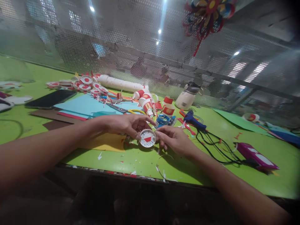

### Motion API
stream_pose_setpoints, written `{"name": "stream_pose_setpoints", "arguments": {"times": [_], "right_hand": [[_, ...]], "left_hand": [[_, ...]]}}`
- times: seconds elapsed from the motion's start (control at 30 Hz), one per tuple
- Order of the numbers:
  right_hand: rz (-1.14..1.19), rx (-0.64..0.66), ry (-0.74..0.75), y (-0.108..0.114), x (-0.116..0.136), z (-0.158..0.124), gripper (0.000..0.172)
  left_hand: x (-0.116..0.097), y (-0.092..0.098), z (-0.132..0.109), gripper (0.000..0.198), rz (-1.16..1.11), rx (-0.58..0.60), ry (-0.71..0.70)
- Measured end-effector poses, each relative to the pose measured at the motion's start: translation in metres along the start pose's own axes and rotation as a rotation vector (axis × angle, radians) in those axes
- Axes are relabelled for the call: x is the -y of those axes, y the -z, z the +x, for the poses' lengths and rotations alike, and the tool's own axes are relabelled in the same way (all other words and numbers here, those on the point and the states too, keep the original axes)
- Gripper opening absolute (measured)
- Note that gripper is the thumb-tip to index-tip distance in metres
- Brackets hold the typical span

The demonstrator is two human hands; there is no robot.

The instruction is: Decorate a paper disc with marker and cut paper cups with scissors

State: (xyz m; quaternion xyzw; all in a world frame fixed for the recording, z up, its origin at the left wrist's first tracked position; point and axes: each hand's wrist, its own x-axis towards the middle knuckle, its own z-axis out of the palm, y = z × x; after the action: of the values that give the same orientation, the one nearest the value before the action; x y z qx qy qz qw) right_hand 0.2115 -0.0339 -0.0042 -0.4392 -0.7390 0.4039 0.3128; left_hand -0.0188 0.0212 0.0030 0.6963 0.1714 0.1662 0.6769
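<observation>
Between my two hands, a small round white paper disc (143,143) with a red shape in its middle and dark and blue marks is held up, tilted toward me. My left hand (131,125) grips its left edge with thumb and bent fingers. At its right edge, the thumb and fingertips of my right hand (172,138) pinch the rim. Just beyond them lies a blue roll-like object (162,119), along with red-and-white paper cups (145,99). Scissors (124,109) with yellow handles rest open behind my left hand.
A blue glue gun (194,120) with a black cord lies right, near a purple box (256,155). Coloured paper sheets (75,104), a black phone-like slab (50,99) and piled red-and-white discs (85,80) are left. A white tube (122,83) and a white jug (186,98) stand behind. Paper scraps litter the front edge.
</observation>
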Motion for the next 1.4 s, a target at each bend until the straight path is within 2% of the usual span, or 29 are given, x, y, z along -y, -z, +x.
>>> {"name": "stream_pose_setpoints", "arguments": {"times": [0.1, 0.37, 0.63, 1.03, 1.2, 1.4], "right_hand": [[0.041, 0.067, -0.02, 0.001, 0.0, -0.001, 0.03], [0.16, 0.108, -0.111, 0.004, -0.002, 0.0, 0.036], [0.196, 0.145, -0.15, 0.006, -0.003, 0.001, 0.035], [0.127, 0.067, -0.156, 0.007, -0.008, 0.003, 0.033], [0.149, -0.013, -0.17, 0.007, -0.006, 0.005, 0.026], [0.181, -0.065, -0.168, 0.009, -0.003, 0.009, 0.022]], "left_hand": [[-0.004, -0.003, 0.0, 0.061, 0.023, -0.038, 0.001], [-0.001, -0.001, 0.003, 0.052, -0.022, -0.095, 0.003], [0.0, -0.001, 0.003, 0.041, -0.078, -0.163, 0.006], [0.011, 0.001, 0.009, 0.034, -0.115, -0.345, -0.013], [0.012, -0.004, 0.011, 0.022, -0.171, -0.362, 0.001], [0.012, -0.01, 0.012, 0.022, -0.26, -0.412, -0.001]]}}
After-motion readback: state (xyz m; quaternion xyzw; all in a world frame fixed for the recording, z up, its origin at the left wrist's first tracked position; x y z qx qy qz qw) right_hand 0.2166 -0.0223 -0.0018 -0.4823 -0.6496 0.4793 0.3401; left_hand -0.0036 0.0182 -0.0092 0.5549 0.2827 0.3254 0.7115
